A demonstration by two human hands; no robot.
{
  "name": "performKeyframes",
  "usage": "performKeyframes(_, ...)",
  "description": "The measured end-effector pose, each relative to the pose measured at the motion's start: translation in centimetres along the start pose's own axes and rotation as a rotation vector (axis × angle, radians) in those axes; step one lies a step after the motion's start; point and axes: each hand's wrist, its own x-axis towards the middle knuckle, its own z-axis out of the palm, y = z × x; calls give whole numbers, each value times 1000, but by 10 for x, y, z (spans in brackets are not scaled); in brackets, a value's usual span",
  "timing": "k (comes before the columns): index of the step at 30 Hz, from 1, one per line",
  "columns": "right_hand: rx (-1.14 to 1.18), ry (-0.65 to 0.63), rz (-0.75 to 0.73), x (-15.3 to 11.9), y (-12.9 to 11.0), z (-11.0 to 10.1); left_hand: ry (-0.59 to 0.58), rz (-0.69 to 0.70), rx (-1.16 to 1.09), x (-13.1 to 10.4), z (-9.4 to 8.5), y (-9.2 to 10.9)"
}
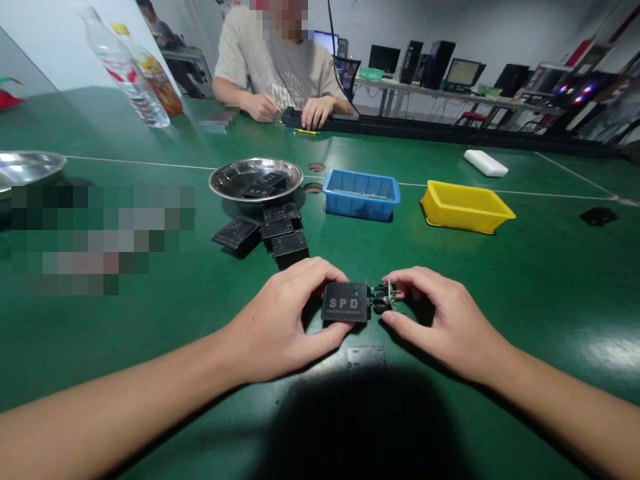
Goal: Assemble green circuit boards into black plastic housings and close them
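Lower centre, the left hand (287,320) grips a black SPD housing (345,303); the right hand (440,317) pinches a green circuit board (391,297).

Workshop or small electronics assembly room, by look of it. Long green-topped worktable (525,267) with blue plastic parts bin (361,205), yellow plastic bin (465,215), round steel bowl (225,193). Small black plastic cases (290,247) near bowl; green circuit board (391,295) in near middle. Person in beige T-shirt (290,73) works at far side. Far right: bench (425,87) with monitors (384,59) and black computer towers (437,65).
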Motion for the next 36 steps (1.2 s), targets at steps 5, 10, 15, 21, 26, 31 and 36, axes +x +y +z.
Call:
performKeyframes(5,-10,-10,-2,1,1,1,8,-1,-1,0,0,-1)
performKeyframes(10,28,17,-21,1,2,1,-9,-22,-10,-1,-1,1)
performKeyframes(15,85,76,-68,-1,2,0,-14,-77,-54,-1,-2,2)
performKeyframes(21,139,233,-235,-4,1,1,41,41,-53,0,-1,-2)
performKeyframes(26,5,312,-388,-5,-7,3,45,47,-61,0,2,-2)
performKeyframes(31,-29,301,-471,-2,-11,6,51,64,-68,-1,6,-1)
performKeyframes(36,-31,263,-496,-2,-8,5,66,120,-79,-2,6,-3)
